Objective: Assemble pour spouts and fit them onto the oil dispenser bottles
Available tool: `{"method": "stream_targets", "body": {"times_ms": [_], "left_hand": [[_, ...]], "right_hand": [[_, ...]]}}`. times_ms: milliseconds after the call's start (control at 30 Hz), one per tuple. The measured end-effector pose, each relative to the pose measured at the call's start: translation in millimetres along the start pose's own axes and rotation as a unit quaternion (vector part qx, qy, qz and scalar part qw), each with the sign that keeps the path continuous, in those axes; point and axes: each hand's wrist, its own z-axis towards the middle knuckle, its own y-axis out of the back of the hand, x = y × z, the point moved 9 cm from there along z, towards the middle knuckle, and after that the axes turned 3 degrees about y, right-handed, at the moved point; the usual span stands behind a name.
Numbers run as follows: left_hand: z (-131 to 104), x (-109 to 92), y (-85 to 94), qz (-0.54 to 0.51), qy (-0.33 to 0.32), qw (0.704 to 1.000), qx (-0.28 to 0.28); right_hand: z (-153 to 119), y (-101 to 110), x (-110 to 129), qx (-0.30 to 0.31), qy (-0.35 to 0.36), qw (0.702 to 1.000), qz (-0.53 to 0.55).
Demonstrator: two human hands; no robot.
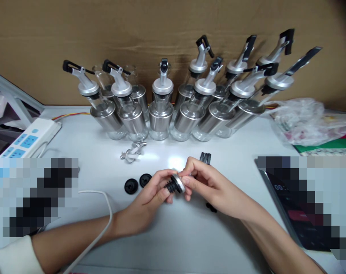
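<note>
- Lower centre of the frame: the left hand (150, 199) and the right hand (203, 186) meet over the white worktop (190, 236). Both are closed on one small cap (177, 183), a silver disc with a black ribbed plug beneath; the left fingers pinch the plug side, the right fingers the silver side.
- Lower left: a white cable (100, 228) crosses the left forearm.
- Just left of the hands: two black round seals (138, 183) lie flat and loose on the worktop.
- Just beyond the right hand: a few small black levers (205, 157) lie together; another black piece shows under the right wrist, too hidden to identify.
- Centre, further back: loose silver spouts (133, 152) lie in a small heap.
- Far left: a white power strip (30, 139) with blue sockets.
- Far right: a crumpled clear plastic bag (301, 118).
- Rear, across the frame: a row of glass bottles (161, 114) with steel sleeves, most already fitted with silver pourer tops and black levers; at least one behind the row at left appears untopped.
- Judged progress: most bottles look complete; the cap in hand is partly assembled, and the loose seals, spouts and levers suggest a few tops remain.
</note>
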Motion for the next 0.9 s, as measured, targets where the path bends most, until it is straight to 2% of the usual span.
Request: {"method": "stream_targets", "body": {"times_ms": [200,267,400,600,900], "left_hand": [[-1.8,-1.8,-2.5,-0.001,-0.010,1.000,0.014],[-2.4,-1.2,-0.2,0.000,0.004,1.000,-0.003],[-1.9,0.7,5.8,-0.011,0.030,0.998,-0.044],[2.4,1.8,1.9,-0.063,0.022,0.997,-0.024],[-1.7,1.1,-1.6,-0.044,0.018,0.999,0.007]], "right_hand": [[-0.6,-0.9,2.4,0.004,0.007,1.000,-0.016],[-0.9,2.5,7.9,-0.012,0.022,0.997,-0.079],[-2.6,9.2,25.2,-0.064,0.074,0.972,-0.216],[-1.2,-7.1,12.9,0.000,0.011,0.990,-0.142],[-4.3,-12.3,7.5,0.020,-0.004,0.994,-0.111]]}}
